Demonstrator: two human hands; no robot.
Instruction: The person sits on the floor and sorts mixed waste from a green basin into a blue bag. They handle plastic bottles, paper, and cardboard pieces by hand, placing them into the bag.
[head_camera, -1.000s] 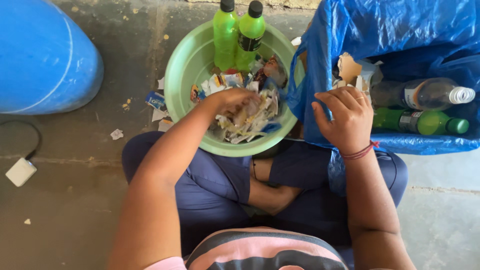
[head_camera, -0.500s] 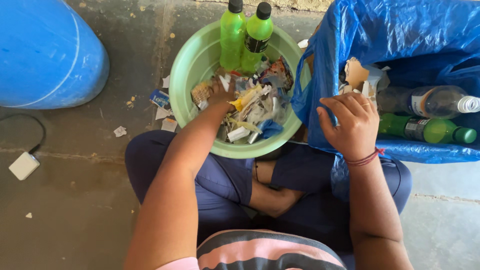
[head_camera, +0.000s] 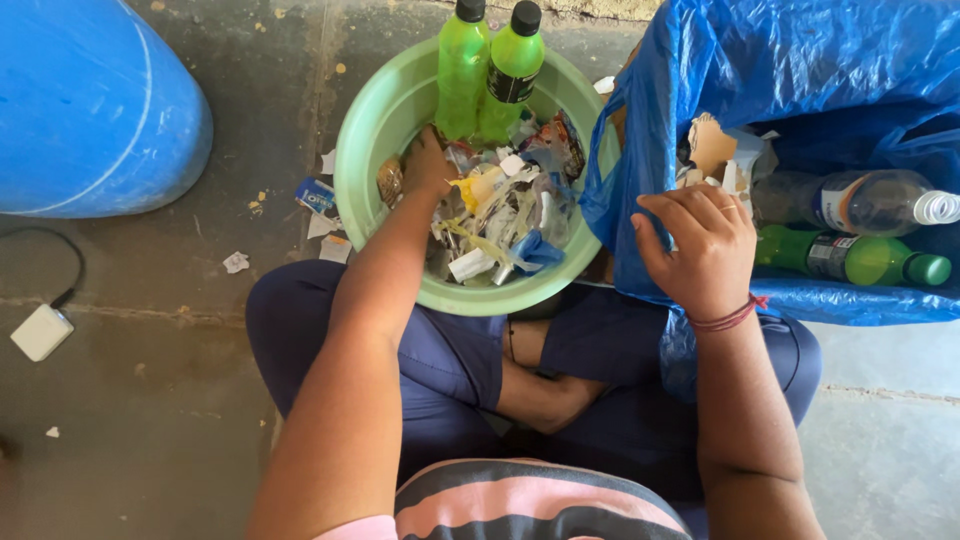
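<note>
As before, left hand (head_camera: 425, 165) deeper in basin (head_camera: 365, 130), scraps (head_camera: 500, 215) shifted

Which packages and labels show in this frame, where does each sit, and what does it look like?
Blue and white snack wrapper: flat on the floor, left of the green plastic basin.
Dark band label: around the right-hand green bottle standing in the basin.
White label: around the clear bottle lying in the blue plastic bag.
Dark label: around the green bottle lying below it.
</note>
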